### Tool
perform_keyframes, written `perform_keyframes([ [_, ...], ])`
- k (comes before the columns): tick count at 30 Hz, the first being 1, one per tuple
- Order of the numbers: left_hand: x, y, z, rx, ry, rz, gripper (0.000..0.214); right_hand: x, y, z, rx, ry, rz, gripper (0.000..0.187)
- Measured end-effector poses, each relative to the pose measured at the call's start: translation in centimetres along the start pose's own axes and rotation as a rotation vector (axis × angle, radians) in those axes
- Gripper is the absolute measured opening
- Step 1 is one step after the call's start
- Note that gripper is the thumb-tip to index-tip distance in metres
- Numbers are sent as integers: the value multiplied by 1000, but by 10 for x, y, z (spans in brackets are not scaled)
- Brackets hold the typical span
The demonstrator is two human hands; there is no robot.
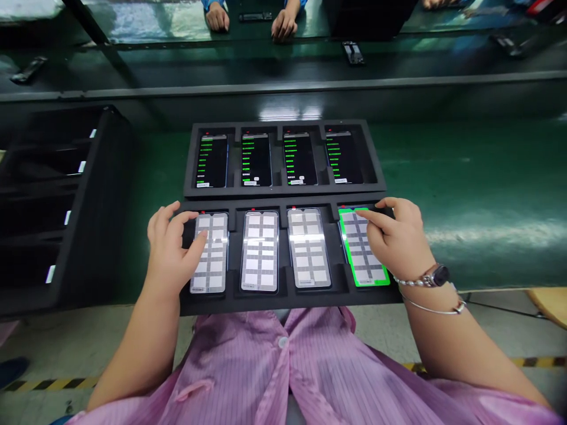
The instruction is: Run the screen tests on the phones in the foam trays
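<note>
Smartphones lie face up in two black foam trays, one behind the other. My left hand (169, 245) is open over the near tray's (283, 302) left end, its thumb over the screen of the leftmost phone (209, 265). That screen shows a grid of white and grey blocks. At the right end, my right hand (396, 233) stretches its index finger to the top of a phone (370, 274) with a bright green border around its grid. Neither hand holds anything. Between them lie a second phone (260, 268) and a third phone (310, 262), both with grid screens.
The far tray (283, 190) holds several phones with dark screens and green text lines. Stacked black trays (95, 195) stand at left on the green table (465, 177). Across a raised edge (283, 85), a co-worker's hands (284, 25) rest near another device (256, 16).
</note>
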State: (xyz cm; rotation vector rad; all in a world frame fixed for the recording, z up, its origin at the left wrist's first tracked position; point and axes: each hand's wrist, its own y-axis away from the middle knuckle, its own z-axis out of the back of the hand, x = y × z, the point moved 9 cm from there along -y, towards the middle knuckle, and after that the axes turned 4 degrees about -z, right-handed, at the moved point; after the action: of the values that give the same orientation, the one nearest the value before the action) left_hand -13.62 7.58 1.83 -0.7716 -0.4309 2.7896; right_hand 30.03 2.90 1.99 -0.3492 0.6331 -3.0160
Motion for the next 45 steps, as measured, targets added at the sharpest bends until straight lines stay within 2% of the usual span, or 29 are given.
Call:
perform_keyframes([
  [5,1,0,0,-1,2,-8,37,1,3,-5,37,45,38,37],
  [9,4,0,-1,0,10,-13,36,13,20,7,22,88,142,36],
  [12,3,0,-1,10,19,-32,36,21,38,18,58,79,181,35],
  [17,2,-1,0,11,36,-23,36,32,68,36,115,30,190,32],
  [22,1,0,-1,20,40,-9,38,35,90,45,158,-1,169,30],
  [27,-3,2,-3,47,26,-8,39,39,94,53,207,-64,188,26],
  [31,-22,-10,-10,146,-13,-85,46,43,56,62,154,-177,169,30],
  [34,-40,-34,-23,273,-91,-156,55,48,7,49,104,-178,190,36],
  [36,-50,-55,-34,328,-161,-179,58,48,-29,26,106,-144,178,40],
  [39,-57,-89,-56,398,-258,-146,59,44,-75,-23,190,-49,97,51],
  [42,-56,-115,-79,469,-320,-93,60,38,-103,-65,315,70,-1,55],
  [45,-48,-135,-97,513,-340,-37,61,33,-120,-88,397,143,-76,55],
])
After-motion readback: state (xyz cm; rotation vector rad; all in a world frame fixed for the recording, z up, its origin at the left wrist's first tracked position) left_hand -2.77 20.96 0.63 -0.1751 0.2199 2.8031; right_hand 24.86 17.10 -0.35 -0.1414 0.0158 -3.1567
